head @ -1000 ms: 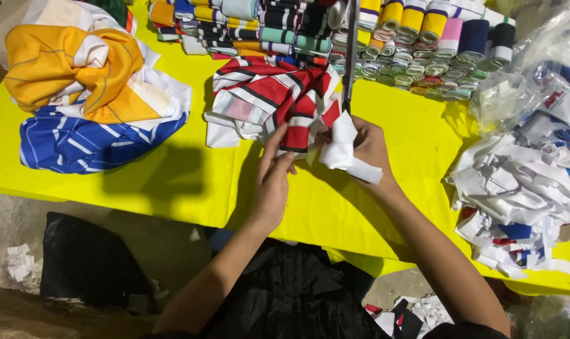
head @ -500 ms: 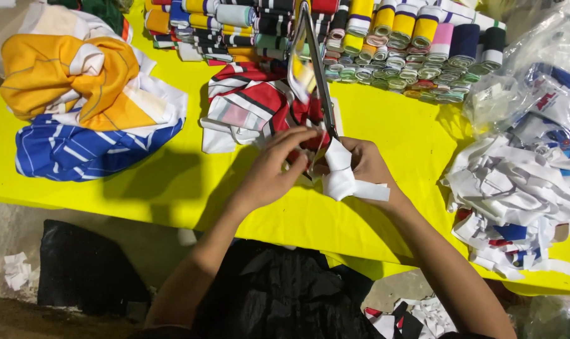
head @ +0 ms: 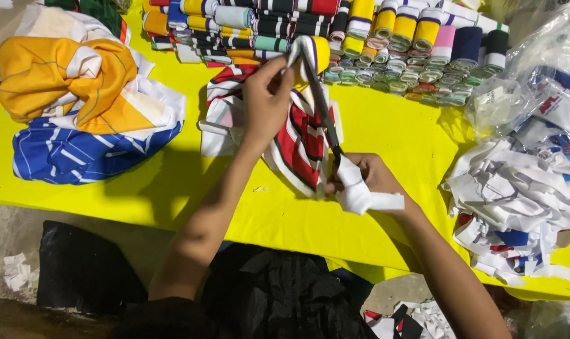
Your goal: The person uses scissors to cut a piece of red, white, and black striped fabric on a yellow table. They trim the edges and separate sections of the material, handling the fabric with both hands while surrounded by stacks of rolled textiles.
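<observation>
The right hand (head: 376,182) is low and close to the person's body. It is closed around a white folded strip (head: 360,193), and it pinches the near end of a long striped band (head: 316,94). The left hand (head: 267,103) is up higher and farther away. Its fingers are closed on the far end of the same band.

So the band runs in a line from the right hand up and away to the left hand. It is pulled tight between them. Its long way goes from near to far, leaning a little to the left. Each hand has one end, and the middle hangs free in the air above the bench (head: 391,125).

Under the band lies a red, white and black striped cloth (head: 297,147) on the yellow bench. Past the left hand are rows of rolled bands (head: 385,37) in many colours. Well off to the left sits an orange and blue pile of cloth (head: 78,107). Off to the right is a heap of white cut strips (head: 517,194) and some clear bags (head: 536,81).
</observation>
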